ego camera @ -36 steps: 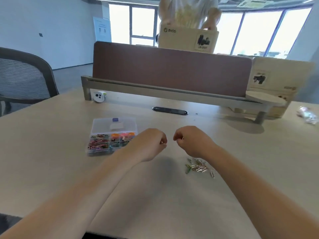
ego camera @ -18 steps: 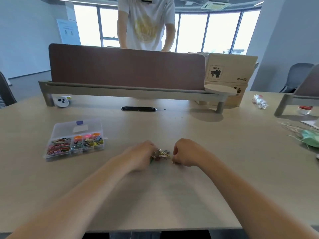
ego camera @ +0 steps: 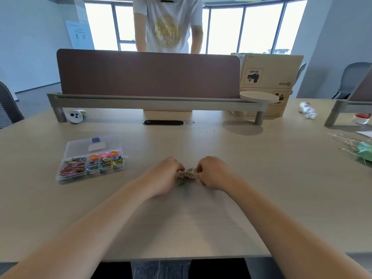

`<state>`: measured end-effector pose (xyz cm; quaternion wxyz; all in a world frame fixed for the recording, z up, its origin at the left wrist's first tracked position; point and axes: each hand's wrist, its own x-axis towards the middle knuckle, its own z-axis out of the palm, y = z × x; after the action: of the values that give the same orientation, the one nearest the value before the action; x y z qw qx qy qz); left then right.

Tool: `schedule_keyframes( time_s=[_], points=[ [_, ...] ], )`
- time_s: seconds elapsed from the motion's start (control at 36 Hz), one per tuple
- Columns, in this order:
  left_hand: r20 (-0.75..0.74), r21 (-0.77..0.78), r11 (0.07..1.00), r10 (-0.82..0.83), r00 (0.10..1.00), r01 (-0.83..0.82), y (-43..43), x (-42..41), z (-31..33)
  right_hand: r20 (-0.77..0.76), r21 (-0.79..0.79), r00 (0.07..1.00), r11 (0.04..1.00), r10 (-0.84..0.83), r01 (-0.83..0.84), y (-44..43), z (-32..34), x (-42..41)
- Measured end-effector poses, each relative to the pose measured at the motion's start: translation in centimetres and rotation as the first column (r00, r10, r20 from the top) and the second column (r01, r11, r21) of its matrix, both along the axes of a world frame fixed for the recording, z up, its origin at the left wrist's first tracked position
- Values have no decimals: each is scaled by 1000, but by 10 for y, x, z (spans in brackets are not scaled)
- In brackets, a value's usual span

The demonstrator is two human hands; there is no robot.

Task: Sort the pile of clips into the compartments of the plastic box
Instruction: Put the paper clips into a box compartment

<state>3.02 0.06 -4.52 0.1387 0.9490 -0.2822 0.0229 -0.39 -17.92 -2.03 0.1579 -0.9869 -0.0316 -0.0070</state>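
A small pile of metal and coloured clips (ego camera: 188, 175) lies on the pale wooden table (ego camera: 261, 178), in front of me at the middle. My left hand (ego camera: 166, 175) and my right hand (ego camera: 211, 172) flank the pile, knuckles up, with curled fingers gripping clips at its two sides. The fingertips are hidden under the hands. The clear plastic box (ego camera: 91, 176) sits to the left of my left hand with its lid folded back. Its compartments hold coloured paper clips, binder clips and round pins.
A brown desk divider (ego camera: 149, 73) on a grey rail crosses the back, and a person stands behind it. Cardboard boxes (ego camera: 269, 71) stand at the back right. A white device (ego camera: 76, 116), a crumpled bottle (ego camera: 307, 110) and a green stringy thing (ego camera: 364, 150) lie around the edges.
Both hands came down from above the table onto the pile and closed in on it from either side. The view swung right and settled.
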Motion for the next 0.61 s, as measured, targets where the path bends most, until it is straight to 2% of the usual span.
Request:
schedule_keyframes(
  time_s=[0.17, 0.36, 0.61],
  points=[
    [-9, 46, 995, 86, 996, -86, 3, 2, 1, -17, -22, 1000, 1000, -6, 5, 2, -4, 5],
    [-54, 32, 995, 101, 993, -100, -1, 4, -11, -16, -53, 1000, 998, 14, -15, 2, -7, 15],
    [-20, -12, 1000, -8, 1000, 7, -6, -3, 0, -36, -57, 996, 994, 86, -88, 2, -7, 19]
  ],
)
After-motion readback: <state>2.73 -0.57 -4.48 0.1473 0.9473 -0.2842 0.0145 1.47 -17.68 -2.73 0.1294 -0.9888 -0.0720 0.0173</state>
